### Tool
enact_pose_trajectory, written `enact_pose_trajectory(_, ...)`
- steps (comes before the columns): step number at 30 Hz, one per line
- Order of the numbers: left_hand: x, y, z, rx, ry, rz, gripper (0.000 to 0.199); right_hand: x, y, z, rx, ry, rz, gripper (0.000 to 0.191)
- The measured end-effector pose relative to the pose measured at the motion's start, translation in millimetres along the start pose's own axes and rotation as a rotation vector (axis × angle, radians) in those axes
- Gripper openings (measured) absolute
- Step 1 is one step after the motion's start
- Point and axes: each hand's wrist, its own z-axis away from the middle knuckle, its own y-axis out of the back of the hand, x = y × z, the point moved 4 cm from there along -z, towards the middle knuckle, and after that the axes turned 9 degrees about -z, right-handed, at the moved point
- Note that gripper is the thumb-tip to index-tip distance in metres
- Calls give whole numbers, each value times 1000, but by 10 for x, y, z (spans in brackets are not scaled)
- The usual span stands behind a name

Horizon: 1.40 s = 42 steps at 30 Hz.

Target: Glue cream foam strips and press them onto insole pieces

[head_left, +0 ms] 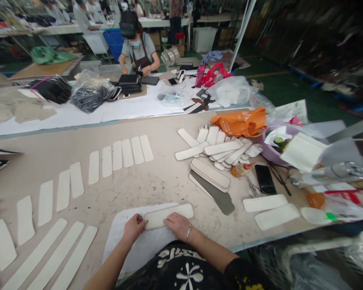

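Observation:
A long cream panel (169, 215) with rounded corners and a thin dark edge lies over a white sheet (116, 229) at the table's near edge. At its left end, my left hand (134, 227) pinches the corner between thumb and fingers. My right hand (179, 225), with a bracelet on the wrist, has its fingers bunched on the panel's lower edge right of the middle. Beyond the right hand lies a short stack of similar dark-edged panels (210, 175), partly over a grey-green piece (222, 201).
Cream strips (70, 189) lie in rows on the left. A loose pile of panels (224, 147), an orange bag (242, 122), a glue bottle (241, 170), a phone (265, 179) and a purple basin (266, 147) are on the right. Across the table a person (139, 52) works.

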Motion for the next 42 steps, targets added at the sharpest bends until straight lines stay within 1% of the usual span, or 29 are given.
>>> enact_pose_trajectory(1,5,0,0,1,-3,-10,16,-34,-5,-17,-5,35,-9,31)
enact_pose_trajectory(3,17,-1,0,4,-12,-32,17,-94,-26,-48,-33,101,-24,52)
enact_pose_trajectory(4,23,0,1,7,-16,-42,18,-108,-38,-55,-57,117,-30,61)
enact_pose_trajectory(6,30,1,3,9,-21,-60,18,-84,-44,-37,-108,102,-45,71)
enact_pose_trajectory(9,32,2,-6,10,-22,-77,18,92,28,106,-110,-29,-64,74)
enact_pose_trajectory(13,32,-4,-24,38,-15,-80,15,439,181,489,-25,-291,11,78)
enact_pose_trajectory(15,33,-7,-6,82,-19,-74,14,564,212,666,1,-364,73,77)
enact_pose_trajectory(17,16,-5,47,149,-31,-69,11,638,197,771,10,-379,123,75)
enact_pose_trajectory(19,-30,-2,137,222,-51,-66,12,675,156,806,22,-368,162,73)
enact_pose_trajectory(22,-100,-20,328,303,-108,-63,24,685,105,796,58,-342,209,73)
enact_pose_trajectory(23,-90,-36,396,320,-153,-64,27,682,96,792,69,-334,221,73)
enact_pose_trajectory(24,-38,-61,461,333,-236,-79,30,679,89,789,77,-326,232,73)
enact_pose_trajectory(25,61,-100,524,339,-356,-111,34,676,83,790,82,-320,242,73)
enact_pose_trajectory(27,374,-233,637,316,-665,-228,44,677,73,797,87,-313,261,72)
enact_pose_trajectory(28,560,-324,680,283,-821,-303,51,680,66,802,87,-312,271,72)
enact_pose_trajectory(29,736,-414,700,239,-930,-365,57,685,57,806,84,-309,281,73)
enact_pose_trajectory(31,1023,-553,683,164,-1068,-439,67,696,41,810,75,-299,300,73)
enact_pose_trajectory(32,1109,-590,654,148,-1097,-459,70,701,35,810,70,-294,309,73)
enact_pose_trajectory(33,1146,-604,616,144,-1102,-472,71,704,31,809,65,-290,316,74)
enact_pose_trajectory(34,1129,-599,575,148,-1089,-481,72,706,30,807,62,-288,321,74)
enact_pose_trajectory(35,1063,-578,535,156,-1063,-490,72,705,32,804,59,-287,324,74)
enact_pose_trajectory(36,955,-545,499,163,-1033,-501,71,702,34,802,55,-286,325,74)
enact_pose_trajectory(40,391,-380,397,189,-917,-557,70,696,31,800,30,-305,320,74)
enact_pose_trajectory(42,190,-327,363,206,-868,-575,71,703,27,803,8,-326,318,74)
